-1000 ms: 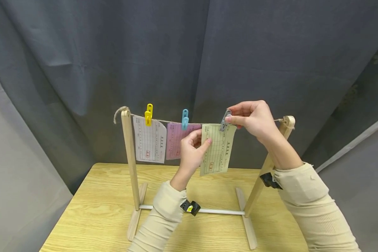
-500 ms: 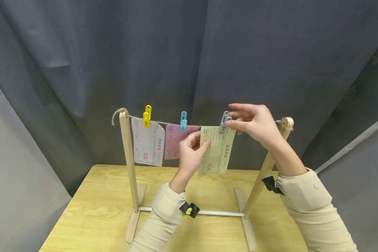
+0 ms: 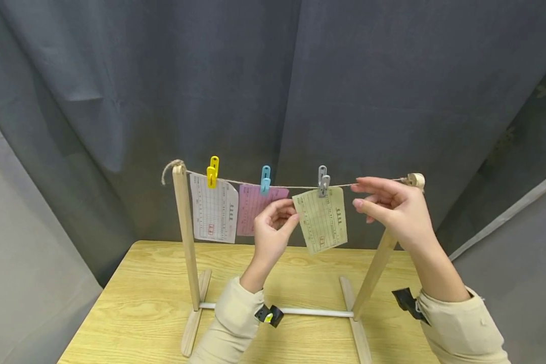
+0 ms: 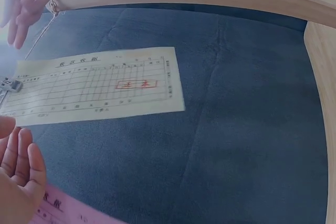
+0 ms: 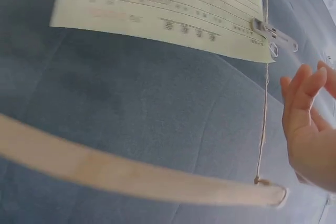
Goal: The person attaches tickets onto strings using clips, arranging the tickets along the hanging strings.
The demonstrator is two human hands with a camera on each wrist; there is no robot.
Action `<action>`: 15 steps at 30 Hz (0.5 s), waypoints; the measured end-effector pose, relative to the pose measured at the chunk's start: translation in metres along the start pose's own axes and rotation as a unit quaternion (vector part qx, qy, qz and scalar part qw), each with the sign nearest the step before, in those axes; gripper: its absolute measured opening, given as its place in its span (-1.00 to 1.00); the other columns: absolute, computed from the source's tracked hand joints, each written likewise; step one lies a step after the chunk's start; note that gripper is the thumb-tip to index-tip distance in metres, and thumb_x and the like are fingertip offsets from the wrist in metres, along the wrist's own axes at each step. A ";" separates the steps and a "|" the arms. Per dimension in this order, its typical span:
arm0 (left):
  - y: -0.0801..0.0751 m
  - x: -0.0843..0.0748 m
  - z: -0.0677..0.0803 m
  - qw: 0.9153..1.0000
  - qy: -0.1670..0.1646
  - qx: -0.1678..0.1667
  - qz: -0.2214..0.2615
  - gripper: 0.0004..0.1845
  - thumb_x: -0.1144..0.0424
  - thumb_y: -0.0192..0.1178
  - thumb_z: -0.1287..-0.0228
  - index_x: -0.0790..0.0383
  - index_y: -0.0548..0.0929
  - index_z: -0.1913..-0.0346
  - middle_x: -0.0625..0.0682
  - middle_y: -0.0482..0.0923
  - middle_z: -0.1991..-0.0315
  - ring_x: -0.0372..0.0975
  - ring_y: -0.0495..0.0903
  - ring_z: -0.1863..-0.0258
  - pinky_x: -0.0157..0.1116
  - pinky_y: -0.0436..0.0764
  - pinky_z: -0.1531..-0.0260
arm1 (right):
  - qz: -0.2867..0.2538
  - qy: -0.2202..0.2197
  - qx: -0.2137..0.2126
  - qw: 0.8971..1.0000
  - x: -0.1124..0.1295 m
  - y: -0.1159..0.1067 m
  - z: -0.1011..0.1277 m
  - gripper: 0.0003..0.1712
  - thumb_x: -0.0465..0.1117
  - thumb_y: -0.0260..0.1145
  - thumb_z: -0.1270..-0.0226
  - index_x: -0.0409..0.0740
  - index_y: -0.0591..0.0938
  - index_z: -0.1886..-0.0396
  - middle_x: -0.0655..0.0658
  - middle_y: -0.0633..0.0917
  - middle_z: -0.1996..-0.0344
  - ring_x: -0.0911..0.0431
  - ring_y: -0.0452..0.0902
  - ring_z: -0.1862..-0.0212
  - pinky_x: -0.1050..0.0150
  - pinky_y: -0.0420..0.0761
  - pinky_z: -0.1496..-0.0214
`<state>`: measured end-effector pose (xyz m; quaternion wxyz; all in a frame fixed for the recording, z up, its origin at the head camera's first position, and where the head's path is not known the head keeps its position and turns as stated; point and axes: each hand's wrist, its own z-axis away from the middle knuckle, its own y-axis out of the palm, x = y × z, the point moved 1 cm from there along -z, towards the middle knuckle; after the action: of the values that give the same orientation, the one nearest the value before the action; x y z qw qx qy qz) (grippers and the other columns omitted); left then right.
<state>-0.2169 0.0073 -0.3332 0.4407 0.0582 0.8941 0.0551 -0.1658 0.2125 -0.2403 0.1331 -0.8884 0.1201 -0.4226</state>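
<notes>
A pale yellow printed slip hangs tilted from the twine line under a grey clothespin. Beside the slip's upper left corner is my left hand, thumb and fingers parted and loosely bent; whether a fingertip still touches the paper I cannot tell. My right hand is to the right of the grey clothespin, apart from it, with nothing between thumb and fingers. In the right wrist view the clothespin bites the slip's edge at the twine.
A white slip hangs from a yellow clothespin, and a pink slip from a blue clothespin. Wooden posts joined by a white bar stand on the wooden table. Behind hangs a grey curtain.
My right hand has let go of the grey clothespin and moved right. The left thumb has come off the yellow slip's face, and the slip now hangs tilted, its lower end swung right.
</notes>
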 end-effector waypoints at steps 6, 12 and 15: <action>-0.009 -0.003 0.014 1.000 0.002 0.009 -0.004 -0.75 0.65 0.17 -0.01 0.57 0.53 0.17 0.35 0.55 0.38 -0.30 0.51 0.39 -0.39 0.52 0.36 | 0.018 0.011 0.017 1.000 -0.008 -0.002 0.025 -0.61 -0.55 0.30 -0.01 -0.31 0.60 0.09 0.13 0.68 0.28 0.24 0.57 0.51 0.40 0.50 0.56; -0.022 -0.006 0.027 0.999 0.011 0.032 -0.013 -0.76 0.56 0.21 -0.05 0.47 0.56 0.16 0.26 0.57 0.39 -0.27 0.54 0.39 -0.36 0.55 0.36 | 0.032 0.050 0.025 0.998 -0.020 -0.002 0.044 -0.64 -0.50 0.31 -0.05 -0.39 0.57 0.08 0.11 0.69 0.30 0.20 0.60 0.46 0.35 0.52 0.53; -0.029 -0.006 0.033 0.998 0.013 0.051 -0.019 -0.76 0.54 0.21 -0.06 0.45 0.56 0.16 0.25 0.58 0.39 -0.26 0.54 0.40 -0.35 0.56 0.38 | 0.033 0.057 0.038 0.997 -0.026 -0.001 0.052 -0.65 -0.47 0.31 -0.07 -0.40 0.56 0.08 0.11 0.69 0.30 0.19 0.60 0.43 0.35 0.52 0.52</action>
<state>-0.1885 -0.0204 -0.3527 0.4264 0.0623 0.9024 0.0019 -0.1414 0.2293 -0.2899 0.1731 -0.8527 0.1403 -0.4726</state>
